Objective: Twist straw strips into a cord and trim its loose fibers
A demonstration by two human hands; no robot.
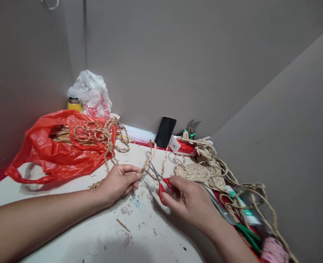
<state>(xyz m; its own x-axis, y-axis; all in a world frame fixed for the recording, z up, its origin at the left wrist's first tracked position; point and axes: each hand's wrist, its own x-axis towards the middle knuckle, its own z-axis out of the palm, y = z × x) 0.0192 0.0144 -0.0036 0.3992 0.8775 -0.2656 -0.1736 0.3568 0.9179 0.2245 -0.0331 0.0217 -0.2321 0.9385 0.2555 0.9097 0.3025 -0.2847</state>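
My left hand (121, 180) pinches a braided straw cord (149, 159) between thumb and fingers, over the white tabletop. A loop of this cord stands up beyond my fingertips. My right hand (190, 195) holds a pair of scissors (161, 182) by its red handles, with thumb and fingers in the loops. The scissor blades are parted and point at the cord close to my left fingertips. Whether the blades touch the cord, I cannot tell. More braided cord (106, 133) trails from the red bag to behind my left hand.
A red plastic bag (60, 160) with straw lies at left, a yellow jar (74, 105) and white plastic bag (88, 91) behind it. A phone (165, 131) leans at the wall. Coiled cord (192, 172), pliers (192, 128) and green-handled shears (249, 235) lie right.
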